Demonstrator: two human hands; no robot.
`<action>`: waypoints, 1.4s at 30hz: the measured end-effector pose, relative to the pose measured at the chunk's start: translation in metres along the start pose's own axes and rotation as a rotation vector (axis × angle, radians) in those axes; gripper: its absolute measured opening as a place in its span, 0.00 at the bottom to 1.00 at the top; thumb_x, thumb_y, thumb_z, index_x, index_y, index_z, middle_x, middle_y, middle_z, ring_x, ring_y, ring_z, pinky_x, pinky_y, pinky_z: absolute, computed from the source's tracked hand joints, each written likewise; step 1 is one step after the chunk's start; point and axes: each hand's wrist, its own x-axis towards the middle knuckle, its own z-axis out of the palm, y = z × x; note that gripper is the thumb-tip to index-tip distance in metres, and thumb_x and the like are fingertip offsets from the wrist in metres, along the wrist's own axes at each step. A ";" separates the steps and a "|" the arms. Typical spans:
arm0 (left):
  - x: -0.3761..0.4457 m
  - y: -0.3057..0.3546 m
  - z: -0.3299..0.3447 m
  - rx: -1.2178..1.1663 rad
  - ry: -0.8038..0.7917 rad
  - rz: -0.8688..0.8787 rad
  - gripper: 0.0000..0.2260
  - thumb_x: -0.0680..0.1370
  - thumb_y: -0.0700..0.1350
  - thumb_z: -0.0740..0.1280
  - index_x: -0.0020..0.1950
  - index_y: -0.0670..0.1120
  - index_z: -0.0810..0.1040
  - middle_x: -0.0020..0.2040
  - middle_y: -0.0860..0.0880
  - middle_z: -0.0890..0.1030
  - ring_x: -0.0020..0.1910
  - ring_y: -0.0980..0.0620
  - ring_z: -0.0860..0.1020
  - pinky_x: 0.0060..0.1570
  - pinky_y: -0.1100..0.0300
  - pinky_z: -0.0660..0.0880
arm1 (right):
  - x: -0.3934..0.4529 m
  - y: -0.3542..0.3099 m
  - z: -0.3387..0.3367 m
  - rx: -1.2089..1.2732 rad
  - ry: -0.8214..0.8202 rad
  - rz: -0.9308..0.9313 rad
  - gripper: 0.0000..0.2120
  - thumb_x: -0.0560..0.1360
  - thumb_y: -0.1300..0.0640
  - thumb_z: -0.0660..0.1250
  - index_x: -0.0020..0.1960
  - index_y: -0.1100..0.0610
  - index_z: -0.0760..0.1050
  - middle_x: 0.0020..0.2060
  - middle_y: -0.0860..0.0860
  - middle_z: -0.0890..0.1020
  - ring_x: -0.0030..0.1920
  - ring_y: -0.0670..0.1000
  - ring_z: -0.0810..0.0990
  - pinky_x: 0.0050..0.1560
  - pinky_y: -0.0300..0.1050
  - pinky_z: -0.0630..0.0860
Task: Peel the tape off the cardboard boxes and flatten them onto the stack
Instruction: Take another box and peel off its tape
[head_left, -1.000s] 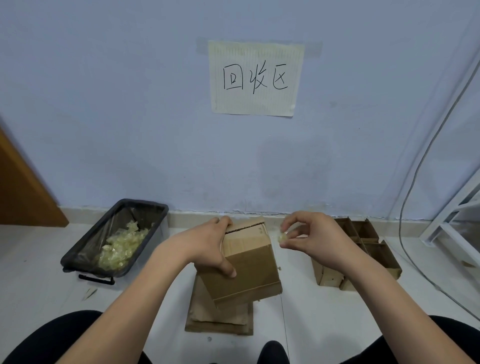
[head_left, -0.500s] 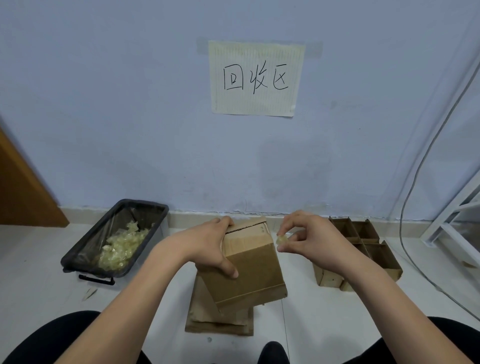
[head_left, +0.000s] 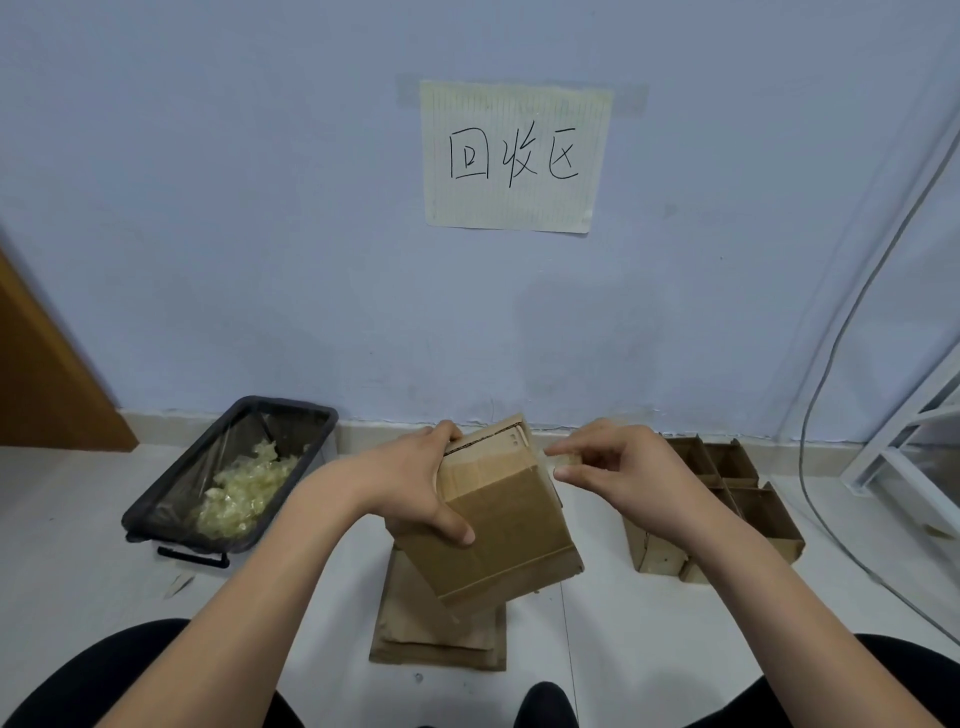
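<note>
My left hand grips a small brown cardboard box by its left side, thumb across the front face, holding it tilted above the stack. A stack of flattened cardboard lies on the floor under it. My right hand pinches a strip of clear yellowish tape at the box's upper right edge. The tape runs from my fingertips to the box's top corner.
A black bin lined with plastic holds a heap of crumpled tape at the left. Several open cardboard boxes stand on the floor at the right, by the wall. A grey cable and a white frame are further right.
My right hand has moved left to the box's upper right edge, and the tape it pinched as a small wad now stretches to the box. The box has tilted slightly.
</note>
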 end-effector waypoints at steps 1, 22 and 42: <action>-0.001 0.000 -0.001 0.007 0.005 0.000 0.43 0.66 0.58 0.81 0.73 0.53 0.61 0.64 0.55 0.72 0.60 0.53 0.74 0.53 0.60 0.71 | 0.001 0.000 0.000 0.014 -0.012 0.011 0.10 0.72 0.53 0.76 0.53 0.44 0.85 0.53 0.40 0.79 0.44 0.37 0.79 0.47 0.29 0.71; -0.005 -0.003 -0.007 -0.025 -0.002 0.031 0.45 0.64 0.59 0.82 0.73 0.57 0.60 0.64 0.57 0.73 0.60 0.54 0.75 0.52 0.62 0.72 | -0.002 -0.002 -0.005 0.086 -0.044 -0.016 0.11 0.65 0.58 0.82 0.41 0.55 0.80 0.43 0.45 0.85 0.42 0.45 0.83 0.49 0.42 0.81; -0.011 -0.011 -0.021 -0.091 -0.008 -0.023 0.41 0.64 0.60 0.82 0.69 0.58 0.63 0.60 0.58 0.77 0.57 0.56 0.78 0.58 0.54 0.79 | -0.006 -0.005 -0.013 0.213 -0.170 0.043 0.12 0.69 0.56 0.79 0.52 0.52 0.85 0.61 0.40 0.79 0.57 0.37 0.81 0.62 0.39 0.75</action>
